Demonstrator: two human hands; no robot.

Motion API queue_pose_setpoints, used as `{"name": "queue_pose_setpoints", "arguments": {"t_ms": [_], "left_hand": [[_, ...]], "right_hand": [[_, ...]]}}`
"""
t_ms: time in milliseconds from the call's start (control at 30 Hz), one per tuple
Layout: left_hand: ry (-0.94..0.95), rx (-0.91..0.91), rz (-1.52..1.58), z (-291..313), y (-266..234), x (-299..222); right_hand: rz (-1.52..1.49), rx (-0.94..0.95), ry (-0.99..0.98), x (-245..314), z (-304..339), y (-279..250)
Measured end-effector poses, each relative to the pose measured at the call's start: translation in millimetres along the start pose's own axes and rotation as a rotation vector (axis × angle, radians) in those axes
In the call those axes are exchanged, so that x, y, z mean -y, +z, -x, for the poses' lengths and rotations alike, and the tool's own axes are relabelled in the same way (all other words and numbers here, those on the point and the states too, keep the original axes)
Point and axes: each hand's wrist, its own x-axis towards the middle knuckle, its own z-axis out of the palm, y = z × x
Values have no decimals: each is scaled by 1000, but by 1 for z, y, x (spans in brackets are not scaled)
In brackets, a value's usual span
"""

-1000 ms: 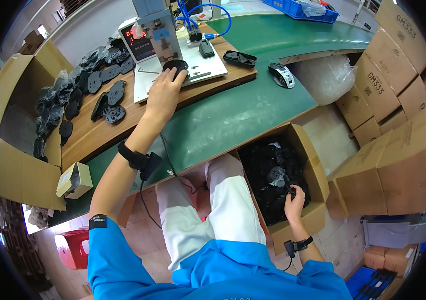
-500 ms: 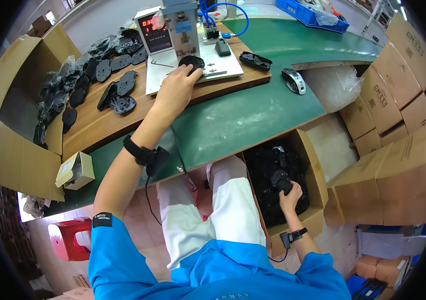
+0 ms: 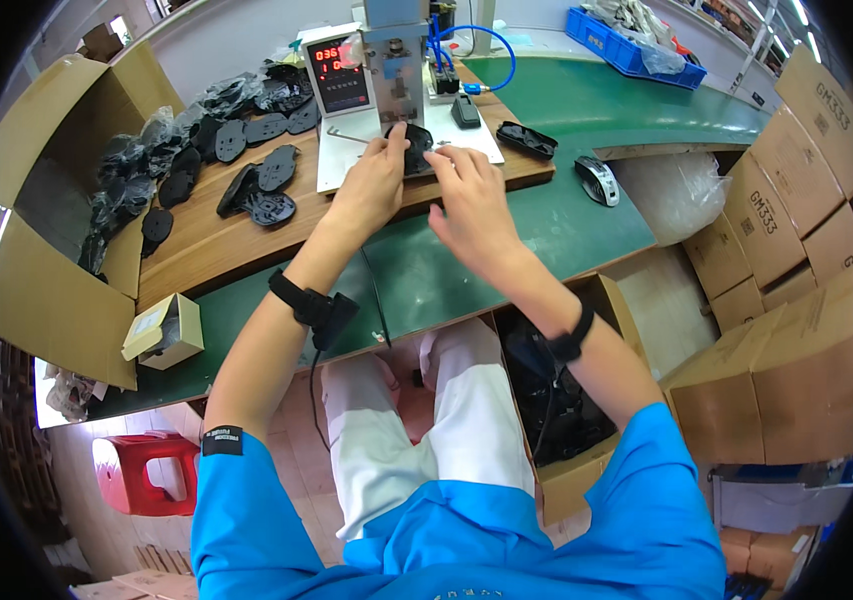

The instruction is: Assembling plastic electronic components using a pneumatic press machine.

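A black oval plastic shell (image 3: 416,150) sits on the white base plate (image 3: 336,165) of a bench press (image 3: 393,75), beneath its head. My left hand (image 3: 378,182) grips the shell at its left edge, fingers closed. From the right, my right hand (image 3: 474,205) reaches in with its fingertips at the shell's near right edge. Its thumb stands apart from the fingers, and I see nothing held in it. A metal hex key (image 3: 346,134) lies on the plate, left of the shell.
Several black shells (image 3: 276,168) lie on the wooden board (image 3: 216,245), some bagged. A computer mouse (image 3: 597,181) rests on the green table (image 3: 536,220). An open carton (image 3: 621,310) of black parts stands right of my legs; a small box (image 3: 171,330) is at left.
My right hand has come up from the carton at the right to the shell on the press. My left hand stays at the press, now at the shell's left side.
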Motion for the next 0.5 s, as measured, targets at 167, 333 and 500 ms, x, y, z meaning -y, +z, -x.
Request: {"name": "queue_pose_setpoints", "arguments": {"t_ms": [167,333,500], "left_hand": [[-55,38,57,0,-5,-8],[14,42,161,15,-16,-5],[-45,-110,-13,41,-40,25]], "right_hand": [[291,66,-61,-24,-38,53],[338,110,-7,-17,-44,62],[239,138,-54,-27,-54,50]]}}
